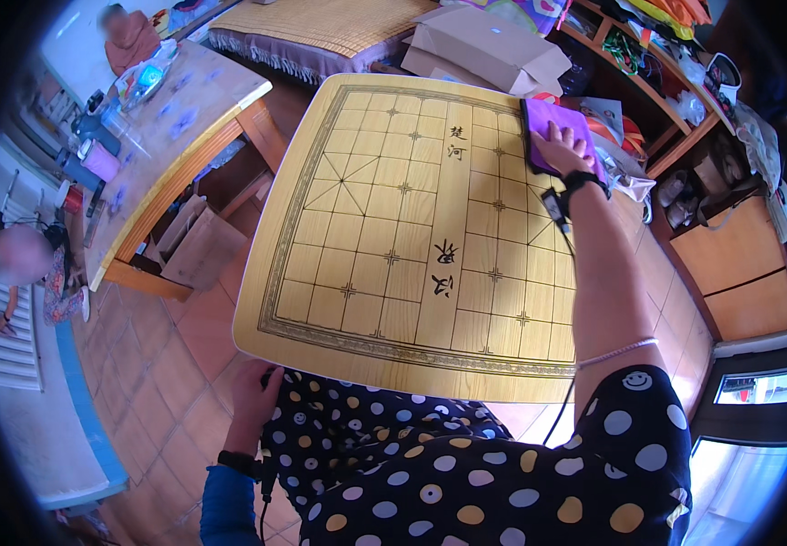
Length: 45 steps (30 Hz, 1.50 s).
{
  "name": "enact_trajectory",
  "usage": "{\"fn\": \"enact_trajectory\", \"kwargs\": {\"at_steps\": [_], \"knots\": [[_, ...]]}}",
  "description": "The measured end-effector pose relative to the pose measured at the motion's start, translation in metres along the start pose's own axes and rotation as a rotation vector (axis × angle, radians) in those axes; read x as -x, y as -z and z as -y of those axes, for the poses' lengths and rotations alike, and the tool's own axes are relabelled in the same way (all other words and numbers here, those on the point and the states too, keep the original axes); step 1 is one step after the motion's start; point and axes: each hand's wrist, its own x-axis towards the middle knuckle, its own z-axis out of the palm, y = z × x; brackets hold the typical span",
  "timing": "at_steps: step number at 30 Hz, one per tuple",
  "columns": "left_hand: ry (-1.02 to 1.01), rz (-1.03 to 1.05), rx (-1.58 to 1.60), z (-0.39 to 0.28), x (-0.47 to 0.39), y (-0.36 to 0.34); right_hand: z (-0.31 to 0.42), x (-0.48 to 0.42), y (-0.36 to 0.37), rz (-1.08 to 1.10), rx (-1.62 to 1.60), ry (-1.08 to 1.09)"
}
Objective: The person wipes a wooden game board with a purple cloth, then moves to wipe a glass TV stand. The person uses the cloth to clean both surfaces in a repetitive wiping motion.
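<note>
A square wooden tabletop printed as a xiangqi board (379, 235) fills the middle of the view; its central band bears writing. At its far right edge my right hand (564, 150) holds a folded purple cloth (547, 116) down with its palm, fingers spread across the top. The cloth has a dark border and reaches past the board's edge. My left hand (255, 392) hangs by the near left corner, just below the rim. Its fingers are partly hidden, and whether it grips anything does not show.
Left stands a wooden table (181, 153) with bottles (100, 160) and a person (127, 41) behind it. Another person (18, 256) is at the far left. A cardboard box (489, 48) lies beyond the board. Cluttered shelves (680, 109) and a cabinet (741, 252) line the right.
</note>
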Motion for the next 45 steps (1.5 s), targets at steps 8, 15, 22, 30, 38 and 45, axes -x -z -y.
{"fn": "enact_trajectory", "kwargs": {"at_steps": [8,15,22,30,38,45], "knots": [[0.045,0.049,-0.077,-0.029,-0.023,-0.015,0.124,0.065,-0.012,0.026,0.043,0.45],[-0.069,-0.029,-0.135,0.005,-0.025,-0.033,0.105,0.089,-0.016,0.05,0.123,0.92],[-0.003,0.055,-0.091,0.005,-0.024,-0.028,-0.039,0.036,-0.009,-0.021,0.17,0.43],[-0.052,0.045,-0.004,0.008,-0.021,-0.026,-0.15,0.154,-0.033,-0.198,0.177,0.771],[-0.105,-0.062,0.104,0.014,-0.009,-0.027,-0.187,0.342,-0.019,-0.061,0.131,0.906],[-0.112,-0.138,0.06,0.008,-0.003,-0.023,-0.161,0.332,-0.015,0.073,0.129,1.142]]}}
